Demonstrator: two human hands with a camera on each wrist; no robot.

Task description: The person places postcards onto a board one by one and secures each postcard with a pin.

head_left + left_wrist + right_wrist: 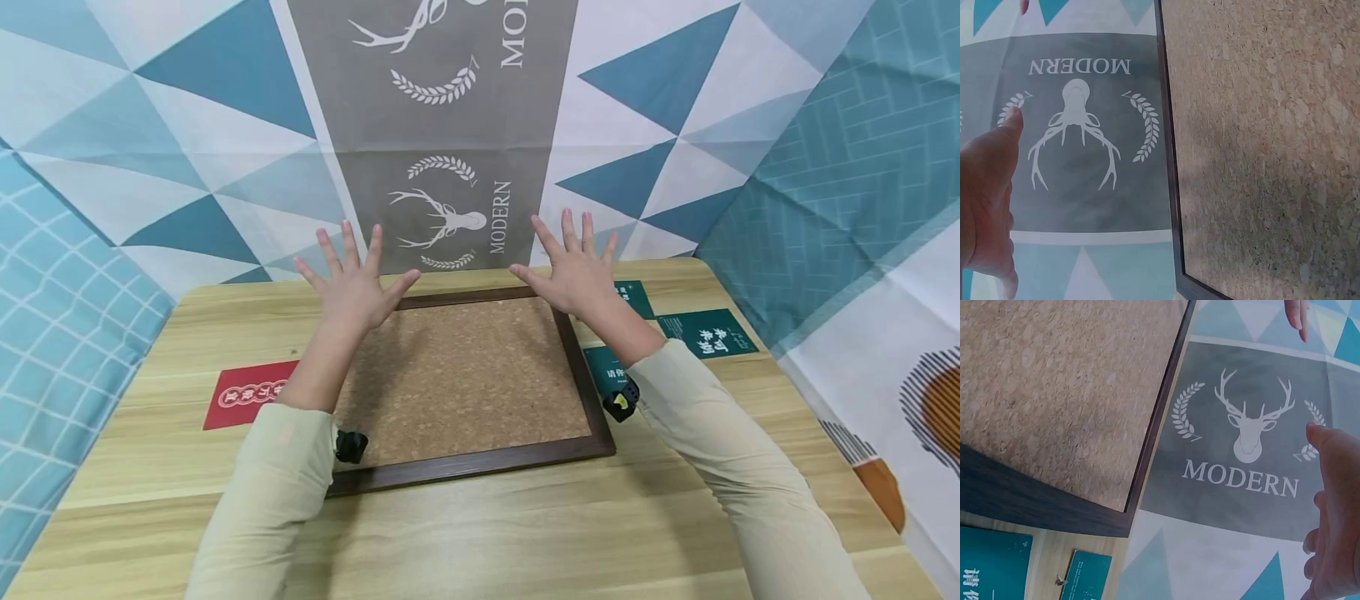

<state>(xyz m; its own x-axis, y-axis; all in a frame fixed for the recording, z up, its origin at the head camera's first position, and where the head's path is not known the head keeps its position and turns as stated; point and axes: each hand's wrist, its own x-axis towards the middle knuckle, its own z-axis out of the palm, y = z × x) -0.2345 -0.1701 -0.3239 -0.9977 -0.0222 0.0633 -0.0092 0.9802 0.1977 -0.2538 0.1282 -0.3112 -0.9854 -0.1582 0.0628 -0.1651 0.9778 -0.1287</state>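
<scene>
My left hand (351, 296) is held up with fingers spread, over the far left part of a framed cork board (480, 375). The right hand (581, 279) is raised the same way near the board's far right corner. Neither hand holds anything. Thumbs point toward each other, apart. In the left wrist view the left hand (988, 194) shows at the left edge, beside the board's dark frame (1169, 137). The right wrist view has the right hand (1338, 500) at its right edge, away from the cork surface (1066, 394).
A red card (247, 396) with white print lies left of the board, partly behind the left forearm. Several green cards, one of them a printed card (708, 333), lie to the right. A small metallic piece (1061, 580) sits by one. Patterned cloth (442, 125) hangs behind the wooden table (480, 542).
</scene>
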